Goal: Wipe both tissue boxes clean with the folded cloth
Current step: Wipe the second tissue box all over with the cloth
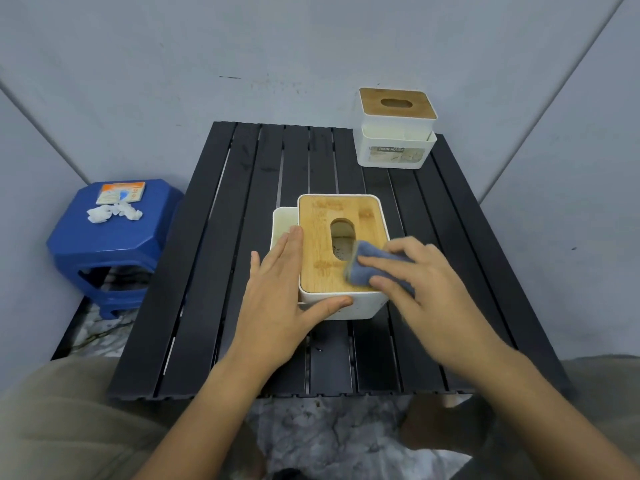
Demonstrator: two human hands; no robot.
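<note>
Black slatted table [221,271] | left hand [277,299] flat, fingers straight, braced against near tissue box [346,308] | right hand [426,282] pressed blue folded cloth [367,261] on its wooden lid | second tissue box [394,147] beyond right hand, well apart

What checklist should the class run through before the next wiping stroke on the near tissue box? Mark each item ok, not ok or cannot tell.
1. Left hand steadies the near tissue box: ok.
2. Right hand presses the folded cloth on the wooden lid: ok.
3. Lid seated flat: ok.
4. Lid wiped clean: cannot tell.
5. Far tissue box wiped: cannot tell.
</note>
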